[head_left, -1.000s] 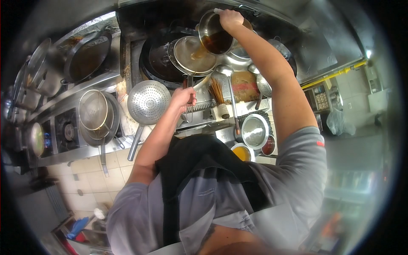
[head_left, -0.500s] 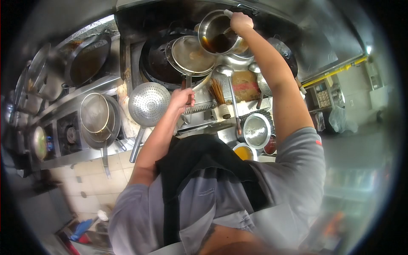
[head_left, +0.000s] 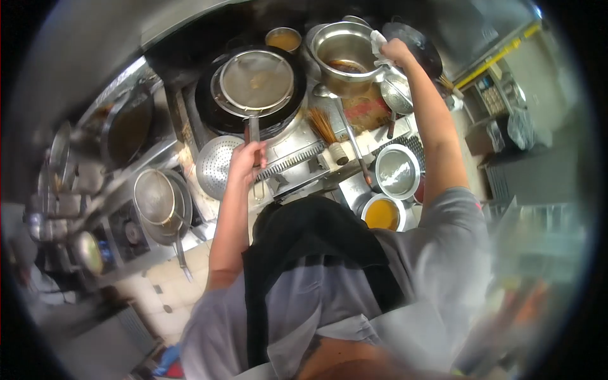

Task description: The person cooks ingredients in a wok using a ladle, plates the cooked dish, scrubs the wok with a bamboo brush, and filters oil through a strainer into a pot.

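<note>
Fingers of my left hand (head_left: 248, 161) wrap round the handle of a fine-mesh strainer (head_left: 256, 79), which lies level over a black wok (head_left: 209, 95) with some brown bits in its mesh. At the upper right, my right hand (head_left: 394, 52) grips the edge of a steel pot (head_left: 345, 47) through a white cloth (head_left: 379, 45). The pot stands nearly upright, with a little dark brown liquid at its bottom. A perforated skimmer (head_left: 218, 166) lies beside my left hand. A ladle (head_left: 348, 130) and a bamboo brush (head_left: 329, 134) lie between my hands.
Nearer me are a bowl of clear liquid (head_left: 397, 171) and a bowl of yellow liquid (head_left: 382, 214). Behind the wok stands a small brown-filled bowl (head_left: 283, 40). Another strainer (head_left: 154, 196) rests on a pan at left. A wok (head_left: 415, 49) stands at the back right.
The pot has come upright and moved right and down, and the stream of liquid seen earlier has stopped. The view has turned. My left hand still holds the strainer.
</note>
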Demonstrator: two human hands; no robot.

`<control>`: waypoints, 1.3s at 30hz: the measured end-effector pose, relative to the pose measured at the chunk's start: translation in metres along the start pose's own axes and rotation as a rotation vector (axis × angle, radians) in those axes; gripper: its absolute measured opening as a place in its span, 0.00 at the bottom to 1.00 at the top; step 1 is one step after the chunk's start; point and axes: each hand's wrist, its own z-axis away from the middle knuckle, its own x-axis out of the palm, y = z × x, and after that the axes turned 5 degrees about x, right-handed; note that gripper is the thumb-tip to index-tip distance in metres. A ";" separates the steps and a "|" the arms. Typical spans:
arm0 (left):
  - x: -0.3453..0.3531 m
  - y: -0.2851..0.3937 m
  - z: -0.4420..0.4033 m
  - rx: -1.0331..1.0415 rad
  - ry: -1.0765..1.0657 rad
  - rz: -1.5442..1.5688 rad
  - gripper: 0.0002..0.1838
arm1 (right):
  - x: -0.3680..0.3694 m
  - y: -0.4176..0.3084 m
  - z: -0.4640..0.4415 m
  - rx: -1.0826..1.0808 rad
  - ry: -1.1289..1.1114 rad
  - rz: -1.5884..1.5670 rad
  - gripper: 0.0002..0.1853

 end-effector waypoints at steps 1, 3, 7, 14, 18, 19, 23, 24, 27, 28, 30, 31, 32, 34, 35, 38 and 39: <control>-0.001 0.001 0.001 0.011 0.029 -0.006 0.07 | 0.003 0.021 0.000 0.043 -0.033 -0.063 0.19; 0.000 0.002 0.006 0.014 0.065 -0.011 0.08 | 0.011 0.056 0.004 0.097 -0.068 -0.099 0.18; -0.001 0.004 0.011 -0.004 0.078 -0.020 0.10 | 0.041 0.119 0.015 0.223 -0.055 -0.275 0.18; 0.006 0.003 0.012 -0.018 0.087 -0.026 0.11 | 0.030 0.196 0.006 0.435 -0.064 -0.515 0.14; 0.013 0.000 0.014 -0.012 0.120 -0.057 0.12 | 0.027 0.197 -0.003 0.487 0.055 -0.446 0.12; 0.014 0.000 0.013 -0.003 0.110 -0.059 0.12 | 0.029 0.190 0.000 0.499 0.114 -0.467 0.14; 0.016 -0.003 0.010 0.001 0.106 -0.074 0.12 | 0.042 0.178 0.002 0.478 0.044 -0.504 0.13; 0.016 -0.003 0.010 -0.002 0.097 -0.067 0.12 | 0.044 0.182 0.002 0.481 0.042 -0.504 0.13; 0.015 -0.004 0.011 -0.014 0.072 -0.062 0.13 | 0.051 0.210 -0.013 0.431 -0.052 -0.553 0.10; 0.018 -0.004 0.015 -0.019 0.079 -0.062 0.13 | 0.051 0.218 -0.018 0.452 -0.067 -0.558 0.10; 0.024 -0.003 0.021 0.006 0.101 -0.073 0.14 | 0.049 0.229 -0.028 0.509 -0.062 -0.633 0.10; 0.025 -0.003 0.023 0.002 0.111 -0.070 0.14 | 0.048 0.227 -0.032 0.526 -0.065 -0.632 0.10; 0.025 -0.002 0.024 -0.004 0.111 -0.072 0.14 | 0.042 0.228 -0.036 0.503 -0.093 -0.601 0.11; 0.022 -0.004 0.024 -0.018 0.115 -0.077 0.14 | 0.040 0.219 -0.040 0.511 -0.070 -0.559 0.11; 0.020 -0.005 0.023 -0.023 0.120 -0.069 0.14 | 0.041 0.215 -0.040 0.517 -0.040 -0.556 0.11; 0.017 -0.006 0.021 -0.031 0.120 -0.060 0.14 | 0.053 0.204 -0.030 0.490 -0.028 -0.627 0.11; 0.016 -0.006 0.020 -0.036 0.117 -0.054 0.14 | 0.056 0.203 -0.028 0.491 -0.024 -0.570 0.11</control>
